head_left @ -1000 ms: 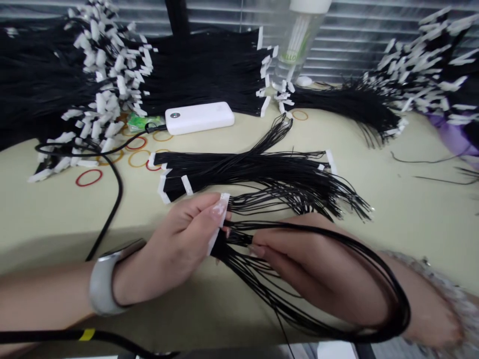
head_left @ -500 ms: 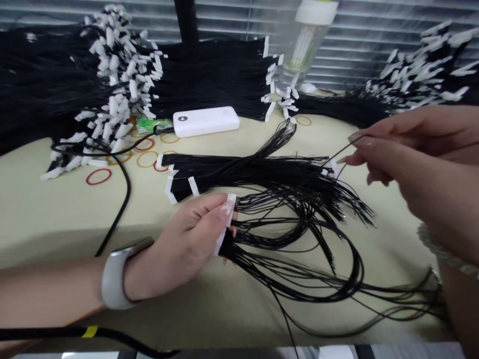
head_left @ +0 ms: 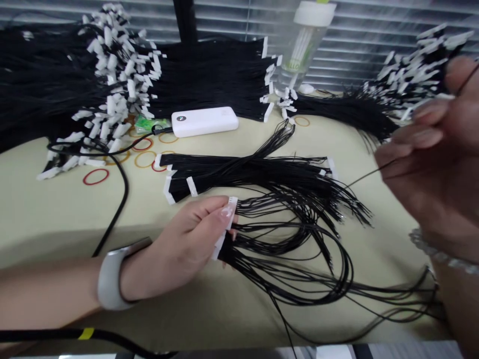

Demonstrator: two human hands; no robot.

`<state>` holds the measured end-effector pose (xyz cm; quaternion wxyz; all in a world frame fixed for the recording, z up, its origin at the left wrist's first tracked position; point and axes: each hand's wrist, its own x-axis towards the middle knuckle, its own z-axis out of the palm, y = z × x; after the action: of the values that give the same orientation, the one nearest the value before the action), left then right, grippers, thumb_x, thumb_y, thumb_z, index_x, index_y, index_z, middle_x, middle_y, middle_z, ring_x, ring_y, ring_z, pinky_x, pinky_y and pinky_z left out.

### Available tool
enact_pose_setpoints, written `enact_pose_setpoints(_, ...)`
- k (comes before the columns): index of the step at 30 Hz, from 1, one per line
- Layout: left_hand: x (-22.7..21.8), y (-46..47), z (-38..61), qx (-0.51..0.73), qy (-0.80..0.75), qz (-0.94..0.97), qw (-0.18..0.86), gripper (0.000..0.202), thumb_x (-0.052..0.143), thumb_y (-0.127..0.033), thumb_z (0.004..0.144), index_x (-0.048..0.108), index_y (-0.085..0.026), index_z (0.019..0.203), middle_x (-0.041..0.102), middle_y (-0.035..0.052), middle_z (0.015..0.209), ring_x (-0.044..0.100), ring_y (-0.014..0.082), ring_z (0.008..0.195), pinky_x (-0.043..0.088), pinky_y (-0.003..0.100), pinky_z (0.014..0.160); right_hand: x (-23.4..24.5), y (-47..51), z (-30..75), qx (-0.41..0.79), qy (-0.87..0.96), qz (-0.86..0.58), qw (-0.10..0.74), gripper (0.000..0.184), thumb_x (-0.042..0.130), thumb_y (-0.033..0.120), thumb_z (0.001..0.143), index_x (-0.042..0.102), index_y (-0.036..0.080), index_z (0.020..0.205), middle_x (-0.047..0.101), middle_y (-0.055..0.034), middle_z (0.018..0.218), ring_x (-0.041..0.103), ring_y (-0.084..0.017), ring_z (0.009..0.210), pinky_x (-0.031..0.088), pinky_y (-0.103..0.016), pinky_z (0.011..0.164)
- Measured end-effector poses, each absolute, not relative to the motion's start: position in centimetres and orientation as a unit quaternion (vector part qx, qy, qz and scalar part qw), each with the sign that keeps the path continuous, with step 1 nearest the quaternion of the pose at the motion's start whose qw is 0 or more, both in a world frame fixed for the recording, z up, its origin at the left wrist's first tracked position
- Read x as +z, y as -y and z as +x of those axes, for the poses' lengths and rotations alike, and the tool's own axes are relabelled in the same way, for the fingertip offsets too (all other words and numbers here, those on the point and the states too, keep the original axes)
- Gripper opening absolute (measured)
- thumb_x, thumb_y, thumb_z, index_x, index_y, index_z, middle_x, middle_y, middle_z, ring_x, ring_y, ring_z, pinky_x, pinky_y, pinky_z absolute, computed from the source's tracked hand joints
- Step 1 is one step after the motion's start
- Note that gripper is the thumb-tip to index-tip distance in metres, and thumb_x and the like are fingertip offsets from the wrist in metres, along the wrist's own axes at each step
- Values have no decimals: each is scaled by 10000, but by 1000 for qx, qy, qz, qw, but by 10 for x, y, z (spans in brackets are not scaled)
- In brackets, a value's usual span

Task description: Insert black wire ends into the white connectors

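My left hand (head_left: pixel 183 244) is closed on white plastic connectors (head_left: pixel 231 212), thumb on top. From these connectors a bundle of black wires (head_left: pixel 299 267) loops off to the right over the table. My right hand (head_left: pixel 445 159) is raised at the right edge, fingers curled and somewhat blurred. A single black wire (head_left: pixel 368 174) runs up into it from the wires on the table, and a dark strand shows at its upper fingertips. Just beyond my left hand lies another bundle of black wires (head_left: pixel 239 172), with white connectors at its left end.
Behind lie large stacks of black wires (head_left: pixel 213 75) with white connectors. A white power bank (head_left: pixel 205 122) with a black cable (head_left: pixel 123 189) sits near rubber bands (head_left: pixel 96 176). A clear bottle (head_left: pixel 303 55) stands by the blinds, and more connectors (head_left: pixel 407 70) are piled at the right.
My right hand has moved up and to the right, its palm turning more into view, drawing the wire with it. My left hand keeps its hold on the connectors, almost unmoved.
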<state>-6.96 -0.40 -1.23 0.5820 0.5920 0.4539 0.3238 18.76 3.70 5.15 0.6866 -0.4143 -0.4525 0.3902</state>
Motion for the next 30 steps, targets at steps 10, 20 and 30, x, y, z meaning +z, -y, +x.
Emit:
enact_pose_setpoints(10, -6, 4, -67, 317, -455, 610, 567, 331, 356, -355, 879, 465, -197, 610, 382, -53, 526, 339, 82, 487, 323, 199, 461, 35, 8, 137, 166, 819, -454, 309, 48, 592, 164, 763, 582, 187, 723, 572, 40, 662, 500, -35, 578, 378, -152, 500)
enact_pose_setpoints(20, -2, 4, -64, 291, -495, 616, 539, 335, 340, -352, 869, 481, -208, 601, 386, -49, 496, 366, 98, 485, 345, 211, 470, 33, 6, 139, 184, 845, -427, 262, 71, 503, 142, 801, 479, 163, 738, 467, 32, 691, 429, -48, 621, 343, -181, 558)
enact_pose_setpoints(30, -5, 4, -66, 293, -485, 616, 548, 336, 344, -381, 872, 485, -213, 618, 417, -53, 522, 386, 95, 514, 360, 206, 498, 29, 8, 137, 197, 840, -438, 254, 118, 477, 164, 823, 469, 161, 705, 465, 33, 657, 420, -50, 589, 331, -188, 537)
